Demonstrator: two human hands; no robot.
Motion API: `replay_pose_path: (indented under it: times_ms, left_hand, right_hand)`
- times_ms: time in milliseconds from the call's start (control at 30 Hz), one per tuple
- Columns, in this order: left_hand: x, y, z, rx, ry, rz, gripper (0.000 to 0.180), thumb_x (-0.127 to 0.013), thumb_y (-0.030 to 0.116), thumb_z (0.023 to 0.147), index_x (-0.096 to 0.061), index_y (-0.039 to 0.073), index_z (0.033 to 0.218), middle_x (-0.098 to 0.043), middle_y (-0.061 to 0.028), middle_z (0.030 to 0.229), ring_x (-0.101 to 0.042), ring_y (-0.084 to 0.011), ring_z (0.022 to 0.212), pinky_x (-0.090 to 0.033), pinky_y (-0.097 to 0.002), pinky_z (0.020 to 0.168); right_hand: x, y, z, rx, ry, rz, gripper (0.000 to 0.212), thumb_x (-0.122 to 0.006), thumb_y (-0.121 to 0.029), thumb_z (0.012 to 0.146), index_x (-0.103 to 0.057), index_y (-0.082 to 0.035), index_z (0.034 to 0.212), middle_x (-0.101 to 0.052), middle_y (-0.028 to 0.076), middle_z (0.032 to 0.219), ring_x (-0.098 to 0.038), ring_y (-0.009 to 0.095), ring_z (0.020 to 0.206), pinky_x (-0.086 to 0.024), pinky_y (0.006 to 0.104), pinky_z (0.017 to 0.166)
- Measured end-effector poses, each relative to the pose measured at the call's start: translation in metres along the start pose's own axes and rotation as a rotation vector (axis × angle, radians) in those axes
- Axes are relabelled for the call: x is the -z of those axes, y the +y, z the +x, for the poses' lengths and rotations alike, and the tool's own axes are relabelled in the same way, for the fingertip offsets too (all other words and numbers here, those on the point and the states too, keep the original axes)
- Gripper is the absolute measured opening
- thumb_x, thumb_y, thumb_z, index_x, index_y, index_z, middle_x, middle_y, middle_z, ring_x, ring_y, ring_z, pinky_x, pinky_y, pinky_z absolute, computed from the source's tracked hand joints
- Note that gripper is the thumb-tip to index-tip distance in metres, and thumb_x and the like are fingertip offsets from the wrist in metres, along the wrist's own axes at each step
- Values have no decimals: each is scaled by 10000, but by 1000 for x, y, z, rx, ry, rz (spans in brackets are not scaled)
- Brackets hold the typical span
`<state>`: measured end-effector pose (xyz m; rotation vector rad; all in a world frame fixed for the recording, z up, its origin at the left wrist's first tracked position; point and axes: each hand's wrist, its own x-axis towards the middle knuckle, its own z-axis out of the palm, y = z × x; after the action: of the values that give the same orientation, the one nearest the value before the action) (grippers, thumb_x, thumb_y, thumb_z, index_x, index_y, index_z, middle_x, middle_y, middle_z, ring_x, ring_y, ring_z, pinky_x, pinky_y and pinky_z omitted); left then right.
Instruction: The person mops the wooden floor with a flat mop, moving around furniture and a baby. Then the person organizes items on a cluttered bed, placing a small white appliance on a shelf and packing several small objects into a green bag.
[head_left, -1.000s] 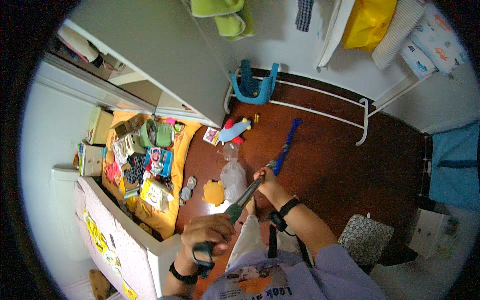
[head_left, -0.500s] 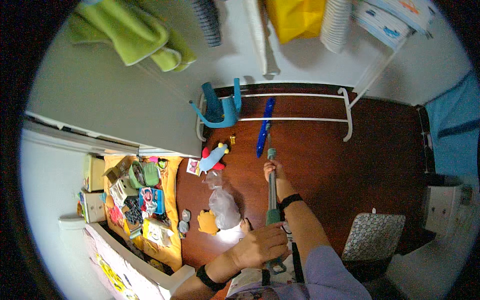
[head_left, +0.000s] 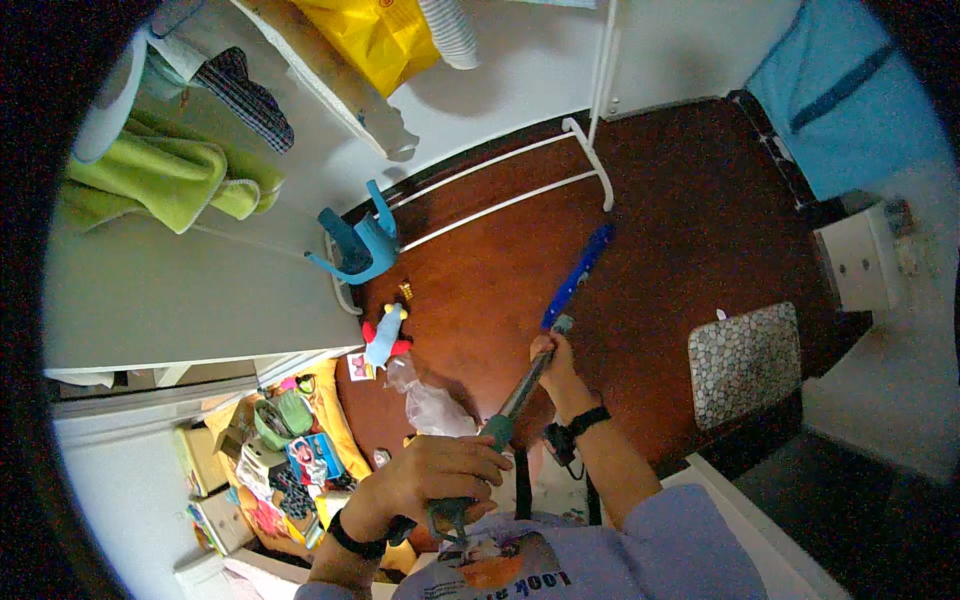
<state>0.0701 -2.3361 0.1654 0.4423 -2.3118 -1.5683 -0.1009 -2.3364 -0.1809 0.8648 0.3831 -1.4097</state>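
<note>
A mop with a long grey-green handle (head_left: 520, 395) and a flat blue head (head_left: 580, 275) slants away from me across the floor. My left hand (head_left: 435, 470) is closed around the upper end of the handle, close to my body; a black band is on that wrist. Lower on the handle, my right hand (head_left: 556, 362) grips it near the joint above the blue head. The head lies on the dark red-brown floor (head_left: 660, 270), just this side of the white rack's right foot.
A white clothes rack (head_left: 500, 205) runs along the wall, with a blue plastic stool (head_left: 365, 250) at its left end. Plush toys (head_left: 384, 338) and a clear plastic bag (head_left: 435, 405) lie left on the floor. A pebble-patterned chair (head_left: 745, 365) stands right.
My view has turned to the right. The mop now slants to the right, its head further right of the rack's middle and closer to my right hand. Both hands keep hold of the handle.
</note>
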Motion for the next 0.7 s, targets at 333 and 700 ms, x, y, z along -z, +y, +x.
replay_pose_path:
  times_ms: [333,700]
  left_hand:
    - [-44,-24,-92,93,208,-269,56,-660,-8,753,-605,1,754,-640,-130,872,-620,-292,915,-481,-385,822]
    - [-41,-2,-106,-100,375,-98,79,-637,0,736,-568,-16,701,-630,-172,813,-633,-323,848,-506,-435,776]
  right_hand:
    - [122,-9,-62,174,157,2,123,-450,-145,886,-436,-59,799,-465,37,643,-475,174,610,-445,297,573]
    - [67,29,-27,368,115,-255,232,-450,-85,880,-376,-72,661,-395,64,563,-385,179,510,-374,299,487]
